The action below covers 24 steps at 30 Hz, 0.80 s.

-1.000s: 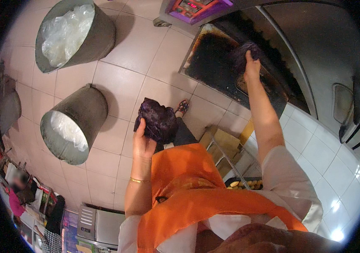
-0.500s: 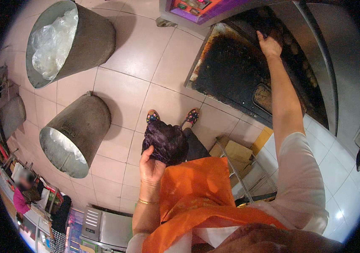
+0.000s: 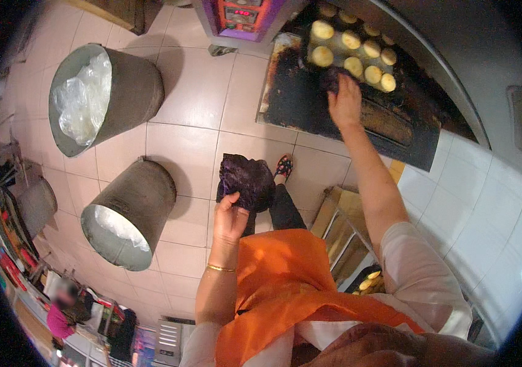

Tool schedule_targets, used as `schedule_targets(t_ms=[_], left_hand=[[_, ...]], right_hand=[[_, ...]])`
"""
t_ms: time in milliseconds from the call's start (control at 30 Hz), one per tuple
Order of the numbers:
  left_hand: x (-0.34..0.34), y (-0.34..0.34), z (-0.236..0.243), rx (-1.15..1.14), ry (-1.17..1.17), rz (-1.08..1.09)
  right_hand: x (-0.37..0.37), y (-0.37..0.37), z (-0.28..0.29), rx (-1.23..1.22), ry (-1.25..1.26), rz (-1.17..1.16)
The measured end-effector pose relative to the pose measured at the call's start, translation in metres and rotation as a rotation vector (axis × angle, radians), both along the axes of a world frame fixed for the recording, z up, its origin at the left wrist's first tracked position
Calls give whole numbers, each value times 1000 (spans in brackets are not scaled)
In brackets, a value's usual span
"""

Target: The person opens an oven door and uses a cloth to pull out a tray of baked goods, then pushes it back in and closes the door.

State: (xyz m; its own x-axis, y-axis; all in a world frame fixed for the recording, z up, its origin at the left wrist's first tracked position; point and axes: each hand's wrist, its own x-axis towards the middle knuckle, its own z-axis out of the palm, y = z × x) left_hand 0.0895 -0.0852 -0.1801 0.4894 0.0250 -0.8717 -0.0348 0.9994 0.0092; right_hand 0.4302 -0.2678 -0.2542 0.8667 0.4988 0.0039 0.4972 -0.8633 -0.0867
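My left hand (image 3: 230,221) is closed on a crumpled dark purple cloth (image 3: 246,183), held out in front of my orange apron (image 3: 285,263). My right hand (image 3: 345,105) reaches forward to the near edge of a baking tray (image 3: 337,54). A second dark cloth (image 3: 334,79) is bunched in its fingers, hiding the grip itself. Several round golden buns (image 3: 351,40) sit in rows on the tray. The tray is partly out of the oven, above the blackened oven door (image 3: 297,92), which is folded down.
A control panel (image 3: 241,13) with a red display is beside the oven. Two grey metal bins (image 3: 136,92) lined with clear plastic stand on the left tiles. A metal rack (image 3: 341,235) with another batch of buns (image 3: 368,284) is by my right side. Another person (image 3: 62,312) is far left.
My right hand has drawn back and left from the oven's inside, and the tray of buns has come into view. The left hand still holds its cloth.
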Motion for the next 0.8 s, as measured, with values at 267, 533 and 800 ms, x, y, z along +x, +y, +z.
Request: schedule_targets(t_ms=[267,533,800], left_hand=[[26,7,4,271,-74,-96],[70,-10,-30,505,24,-164],[135,-26,-36,958,50,-329]], right_hand=[[-110,-17,32,192,214,-2],[-165,-54,53,375,443,-79],[-106,-176,94,812,457,-1040]])
